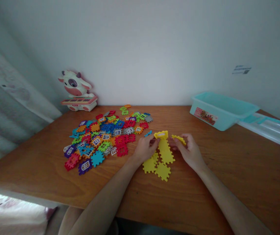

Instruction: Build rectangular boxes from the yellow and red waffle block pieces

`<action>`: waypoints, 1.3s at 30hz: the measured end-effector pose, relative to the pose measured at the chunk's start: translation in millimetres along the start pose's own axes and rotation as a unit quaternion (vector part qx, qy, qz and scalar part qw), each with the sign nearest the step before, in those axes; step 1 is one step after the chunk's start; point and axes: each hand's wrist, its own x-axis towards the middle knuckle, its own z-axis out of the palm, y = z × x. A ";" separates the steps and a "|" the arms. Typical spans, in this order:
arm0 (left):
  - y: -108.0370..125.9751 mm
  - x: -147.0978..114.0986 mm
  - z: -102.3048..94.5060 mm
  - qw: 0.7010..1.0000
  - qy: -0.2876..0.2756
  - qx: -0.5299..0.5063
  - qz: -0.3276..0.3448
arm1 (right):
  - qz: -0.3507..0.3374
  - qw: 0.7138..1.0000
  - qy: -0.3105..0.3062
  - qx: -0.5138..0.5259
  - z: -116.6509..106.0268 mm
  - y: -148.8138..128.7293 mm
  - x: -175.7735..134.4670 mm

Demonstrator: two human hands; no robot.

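My left hand (145,148) is closed on a yellow building tile (161,134) with a pale window insert, tilted up off the table. Below it, a strip of yellow tiles (165,151) with notched edges runs toward me; whether it is joined to the held tile I cannot tell. My right hand (188,150) pinches another yellow tile (179,139), seen nearly edge-on, a short way right of the first. Loose yellow tiles (163,171) lie flat nearer me, some partly under my left hand. A small blue piece (148,133) rests just beyond the left hand.
Many coloured tiles (97,158), several with white window inserts, spread across the wooden table (215,195) on the left. A cow toy with a keyboard (78,93) stands at the back left. At the back right is a turquoise bin (219,112), beside a clear lid (269,127).
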 end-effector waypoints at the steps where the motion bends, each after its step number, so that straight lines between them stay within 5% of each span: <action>1: 0.0 0.0 0.3 1.000 0.002 -0.006 0.000 | -0.007 1.000 -0.008 -0.014 1.8 -1.5 -1.6; 8: -0.6 4.1 3.5 0.996 0.048 -0.054 -0.043 | -0.068 0.984 -0.012 -0.163 12.3 -11.2 -9.9; 14: 1.6 5.3 8.3 0.985 0.035 -0.159 -0.054 | -0.072 0.987 -0.058 -0.130 15.8 -17.5 -9.0; 20: 8.3 2.6 1.2 0.989 -0.027 -0.146 0.005 | -0.065 0.986 -0.083 -0.132 14.7 -26.4 -11.4; 25: 8.7 1.2 -1.3 0.986 -0.065 -0.150 -0.015 | -0.022 0.990 -0.078 -0.116 14.5 -26.5 -11.8; 30: 2.7 2.5 1.0 0.986 -0.032 -0.155 -0.050 | 0.057 0.997 -0.052 -0.015 13.6 -20.7 -8.4; 39: -1.9 3.0 2.5 0.976 0.012 -0.199 -0.089 | 0.064 0.996 -0.054 0.036 11.8 -19.6 -5.2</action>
